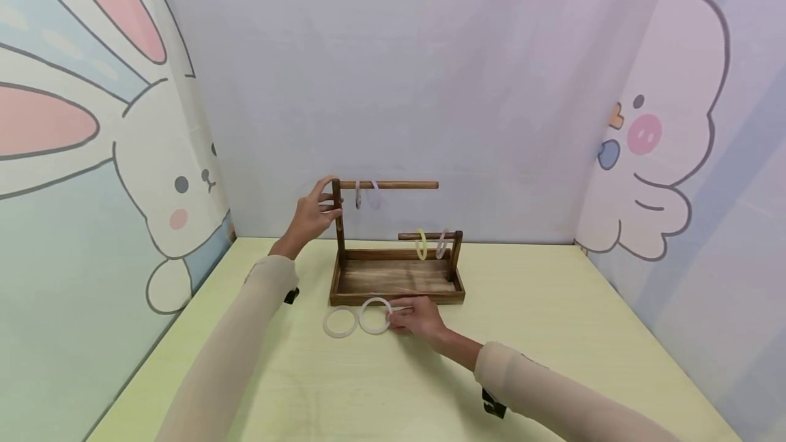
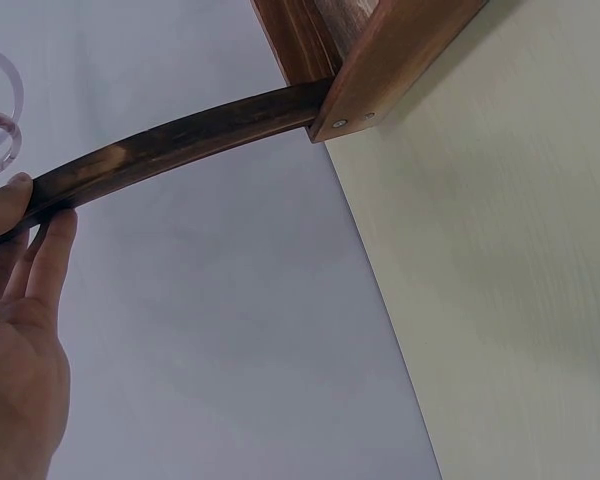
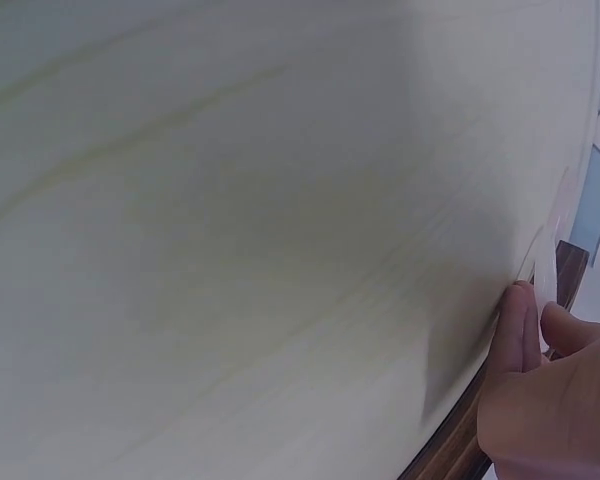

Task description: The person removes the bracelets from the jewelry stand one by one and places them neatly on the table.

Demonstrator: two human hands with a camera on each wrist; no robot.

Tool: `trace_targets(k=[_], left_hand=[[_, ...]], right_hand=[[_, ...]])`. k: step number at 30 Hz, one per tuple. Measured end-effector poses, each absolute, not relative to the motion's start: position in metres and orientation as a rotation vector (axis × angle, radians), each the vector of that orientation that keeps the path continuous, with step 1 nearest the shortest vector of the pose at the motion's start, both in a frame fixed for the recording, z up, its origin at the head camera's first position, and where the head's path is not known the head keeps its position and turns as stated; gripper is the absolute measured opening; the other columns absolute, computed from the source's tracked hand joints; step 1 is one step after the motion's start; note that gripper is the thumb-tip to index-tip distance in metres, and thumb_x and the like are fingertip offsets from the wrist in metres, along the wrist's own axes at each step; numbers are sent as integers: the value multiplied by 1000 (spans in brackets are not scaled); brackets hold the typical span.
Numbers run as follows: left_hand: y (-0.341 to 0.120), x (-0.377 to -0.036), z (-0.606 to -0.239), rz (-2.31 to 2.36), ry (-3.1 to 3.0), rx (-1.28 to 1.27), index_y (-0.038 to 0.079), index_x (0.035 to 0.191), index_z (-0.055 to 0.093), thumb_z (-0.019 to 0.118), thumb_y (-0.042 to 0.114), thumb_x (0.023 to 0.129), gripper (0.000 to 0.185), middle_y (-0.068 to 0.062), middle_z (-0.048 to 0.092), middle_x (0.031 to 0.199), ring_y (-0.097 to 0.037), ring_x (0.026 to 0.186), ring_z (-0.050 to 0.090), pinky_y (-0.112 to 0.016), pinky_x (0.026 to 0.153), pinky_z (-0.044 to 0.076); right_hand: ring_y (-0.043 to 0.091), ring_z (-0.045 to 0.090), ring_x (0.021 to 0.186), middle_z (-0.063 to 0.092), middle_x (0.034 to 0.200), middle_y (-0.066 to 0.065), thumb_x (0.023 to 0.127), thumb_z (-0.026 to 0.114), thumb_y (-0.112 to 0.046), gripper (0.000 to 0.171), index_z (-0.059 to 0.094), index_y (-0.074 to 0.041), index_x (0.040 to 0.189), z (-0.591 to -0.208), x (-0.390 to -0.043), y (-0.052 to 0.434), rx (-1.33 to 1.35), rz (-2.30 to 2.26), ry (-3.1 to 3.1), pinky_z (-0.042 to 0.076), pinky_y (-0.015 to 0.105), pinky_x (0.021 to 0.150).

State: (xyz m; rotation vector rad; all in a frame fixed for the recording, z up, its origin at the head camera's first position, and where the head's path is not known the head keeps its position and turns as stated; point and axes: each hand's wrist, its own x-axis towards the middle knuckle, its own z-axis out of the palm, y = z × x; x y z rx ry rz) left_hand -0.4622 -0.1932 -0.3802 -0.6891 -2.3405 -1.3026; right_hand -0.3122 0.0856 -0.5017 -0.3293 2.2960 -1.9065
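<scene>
Near the front edge of the wooden rack [image 1: 396,297], the right hand [image 1: 417,319] pinches a white ring [image 1: 375,316] lying on the table [image 1: 552,333], with another ring [image 1: 340,322] just left of it. Farther back on the left, the left hand [image 1: 312,213] has its fingers around the rack's tall post [image 1: 337,217].

**A pastel corner with cartoon walls**

You are looking at a pale yellow-green table [image 1: 552,305] with a faint wood grain, boxed in on three sides by printed panels. Ahead of you stands a plain lavender-white back wall [image 1: 467,74]. To your left, the side wall carries a large white cartoon rabbit with pink ears and a pink cheek [image 1: 166,176] on a mint and blue ground. To your right, a white cartoon chick with a pink cheek [image 1: 669,121] fills the panel. The light is soft and even, with only weak shadows on the table.
</scene>
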Motion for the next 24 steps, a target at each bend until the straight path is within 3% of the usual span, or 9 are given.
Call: trace_targets(k=[17,24], left_hand=[[-194,-464,-381,-1315,-2334,-704,25,158,37,73,-7,93,81,-26,67,130,-41,112,71,-50,92,61],[-195,-464,-381,-1313,-2338,-699,25,158,37,72,-7,94,81,-26,67,130,-41,112,71,-50,92,61]], right_hand=[[34,78,81,77,94,25,92,76,4,27,72,13,116,-505,-312,86,-292,-1916,2374,66,37,70],[36,78,84,76,95,26,91,78,1,29,72,14,115,-509,-313,87,-295,-1948,2397,66,40,70]])
